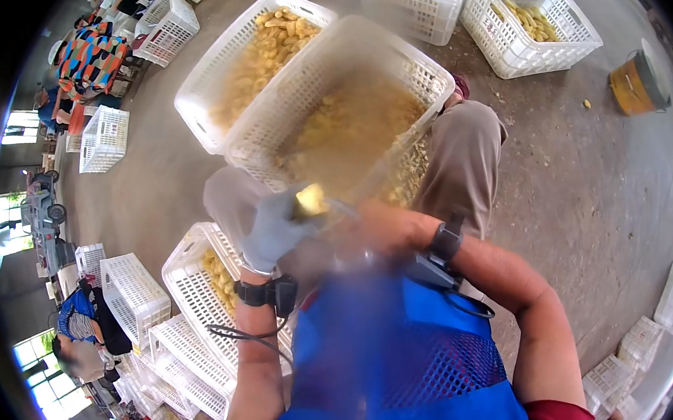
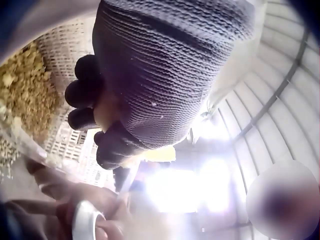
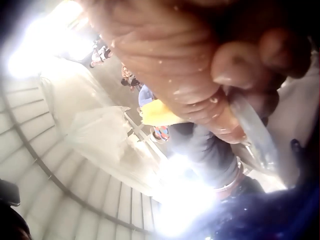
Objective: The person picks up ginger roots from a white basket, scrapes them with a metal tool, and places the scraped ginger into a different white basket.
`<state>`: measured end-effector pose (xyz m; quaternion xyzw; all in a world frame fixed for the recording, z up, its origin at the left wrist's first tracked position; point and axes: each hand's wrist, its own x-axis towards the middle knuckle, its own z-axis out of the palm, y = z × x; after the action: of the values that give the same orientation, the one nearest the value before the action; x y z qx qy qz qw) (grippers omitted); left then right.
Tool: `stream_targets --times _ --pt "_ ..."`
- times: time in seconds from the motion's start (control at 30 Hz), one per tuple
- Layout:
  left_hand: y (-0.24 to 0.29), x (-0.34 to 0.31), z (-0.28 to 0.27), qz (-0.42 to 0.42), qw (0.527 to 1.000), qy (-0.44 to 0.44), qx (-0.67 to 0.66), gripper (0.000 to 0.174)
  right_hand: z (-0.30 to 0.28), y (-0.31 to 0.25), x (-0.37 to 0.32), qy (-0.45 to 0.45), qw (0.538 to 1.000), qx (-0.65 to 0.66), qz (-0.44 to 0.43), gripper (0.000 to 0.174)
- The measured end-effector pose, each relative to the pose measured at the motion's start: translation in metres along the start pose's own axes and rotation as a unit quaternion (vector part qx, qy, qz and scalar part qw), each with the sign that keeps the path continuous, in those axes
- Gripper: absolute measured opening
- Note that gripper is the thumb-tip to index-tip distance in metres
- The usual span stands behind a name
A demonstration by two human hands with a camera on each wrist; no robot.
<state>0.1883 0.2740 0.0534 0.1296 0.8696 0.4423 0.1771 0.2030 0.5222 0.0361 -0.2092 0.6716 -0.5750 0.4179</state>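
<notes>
The left hand (image 1: pixel 272 230), in a grey knit glove with dark fingertips, holds a pale yellow piece (image 1: pixel 312 199) above the near end of a crate. In the left wrist view the gloved hand (image 2: pixel 160 75) has curled fingers, and the yellow piece (image 2: pixel 160 154) sticks out below them. The bare, wet right hand (image 3: pixel 165 60) pinches a thin, pale, blade-like tool (image 3: pixel 256 135) between thumb and fingers, close beside the yellow piece (image 3: pixel 161 113). A silvery ring-like part (image 2: pixel 86 221) shows at the right hand (image 2: pixel 107 200). In the head view the right hand (image 1: pixel 382 230) is blurred.
A white crate (image 1: pixel 241 142) with blurred yellowish pieces stands between the knees, another crate (image 1: pixel 197 83) beside it. More crates (image 1: pixel 510 66) stand beyond and at the left (image 1: pixel 191 278). An orange bucket (image 1: pixel 634 84) stands at right; seated people (image 1: pixel 93 60) are at upper left.
</notes>
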Motion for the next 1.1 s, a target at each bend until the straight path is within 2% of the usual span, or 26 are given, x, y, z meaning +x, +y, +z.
stream_targets --times 0.07,0.1,0.13,0.17,0.23,0.33,0.43,0.5,0.6,0.67,0.73,0.83,0.93,1.0,1.03,1.1 --pt "-0.006 0.001 0.002 -0.004 1.0 0.0 -0.025 0.045 0.004 0.023 0.011 0.012 0.989 -0.047 -0.143 0.019" --pt "-0.008 0.001 0.004 -0.012 0.999 0.002 -0.034 0.046 0.003 0.025 0.014 0.02 0.968 -0.095 -0.231 0.017" --pt "-0.007 0.002 0.005 -0.02 0.999 0.004 -0.043 0.046 0.003 0.026 0.014 0.022 0.959 -0.106 -0.264 0.016" --pt "-0.003 0.002 0.011 -0.009 0.997 0.049 -0.066 0.041 0.003 0.027 0.015 0.026 0.948 -0.116 -0.296 0.016" --pt "0.014 0.004 0.027 0.014 0.984 0.136 -0.114 0.034 0.003 0.023 0.012 0.027 0.96 -0.076 -0.268 0.015" --pt "0.026 0.007 0.035 0.058 0.977 0.189 -0.086 0.034 0.002 0.021 0.01 0.03 0.96 -0.063 -0.271 0.014" --pt "0.028 0.006 0.036 0.097 0.969 0.226 -0.028 0.039 0.0 0.014 0.008 0.028 0.96 -0.071 -0.269 0.015" --pt "0.024 0.005 0.033 0.147 0.958 0.24 0.058 0.049 0.002 0.006 0.005 0.037 0.962 -0.058 -0.265 0.016" --pt "0.015 0.006 0.034 0.195 0.928 0.29 0.128 0.056 0.006 -0.004 0.006 0.045 0.946 -0.063 -0.313 0.015" --pt "0.011 0.006 0.034 0.202 0.914 0.315 0.159 0.058 0.007 -0.008 0.006 0.031 0.949 -0.045 -0.309 0.014" --pt "0.009 0.004 0.034 0.192 0.906 0.322 0.194 0.062 0.009 -0.012 0.004 0.001 0.968 0.008 -0.25 0.013" --pt "0.005 0.005 0.039 0.171 0.923 0.324 0.12 0.067 0.006 -0.011 0.008 -0.015 0.946 -0.005 -0.323 0.014" --pt "0.012 0.004 0.033 0.147 0.954 0.262 0.023 0.068 0.002 -0.005 0.01 -0.023 0.964 -0.05 -0.259 0.014" --pt "0.012 0.005 0.019 0.108 0.983 0.147 -0.026 0.064 -0.001 0.004 0.011 0.003 0.942 -0.103 -0.32 0.013" --pt "0.009 0.006 0.009 0.087 0.991 0.089 -0.05 0.062 0.001 0.01 0.014 0.011 0.942 -0.101 -0.32 0.013" --pt "-0.005 0.011 -0.004 0.136 0.989 0.059 0.026 0.059 0.012 0.018 0.022 0.023 0.955 -0.069 -0.288 0.012"
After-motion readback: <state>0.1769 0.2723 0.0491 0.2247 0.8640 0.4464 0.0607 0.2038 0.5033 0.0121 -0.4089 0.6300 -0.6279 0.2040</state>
